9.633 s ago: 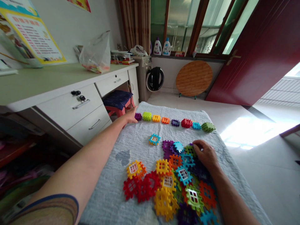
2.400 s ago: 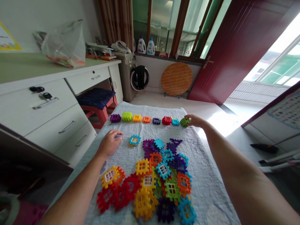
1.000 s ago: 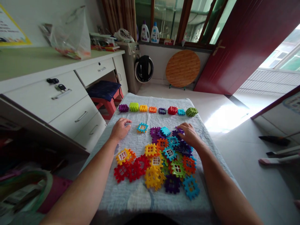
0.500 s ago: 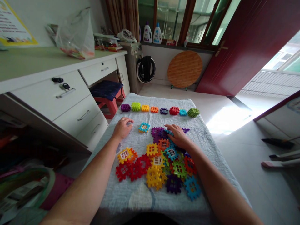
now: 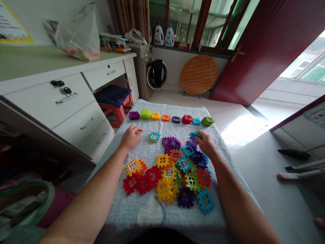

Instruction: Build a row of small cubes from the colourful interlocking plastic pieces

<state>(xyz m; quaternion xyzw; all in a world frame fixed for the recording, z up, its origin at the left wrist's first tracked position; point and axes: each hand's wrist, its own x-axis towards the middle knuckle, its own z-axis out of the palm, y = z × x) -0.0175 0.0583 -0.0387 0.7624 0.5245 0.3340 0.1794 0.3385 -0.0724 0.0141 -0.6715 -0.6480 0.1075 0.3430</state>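
Observation:
My right hand [image 5: 207, 144] pinches the edge of a blue interlocking tile [image 5: 195, 134] at the right side of a loose pile. My left hand [image 5: 130, 138] lies on the cloth with its fingers stretched out and nothing in them. Right of it, apart from the pile, is a blue and yellow stack of tiles [image 5: 154, 137] with a white window insert. The pile mixes purple tiles [image 5: 167, 144], red tiles [image 5: 144, 183], yellow tiles [image 5: 166, 190], green tiles [image 5: 192, 182] and dark blue tiles [image 5: 186, 197]. Many overlap, so some are partly hidden.
Along the far edge of the cloth-covered table [image 5: 149, 217] runs a row of tile blocks, including a purple block [image 5: 134, 115], a red block [image 5: 187, 119] and a green block [image 5: 208, 121]. A white desk [image 5: 76, 101] and a stool [image 5: 114, 96] stand to the left.
My right hand has moved right from over the purple tiles and holds a blue tile at the pile's right side. My left hand stays on the cloth. The view has shifted slightly.

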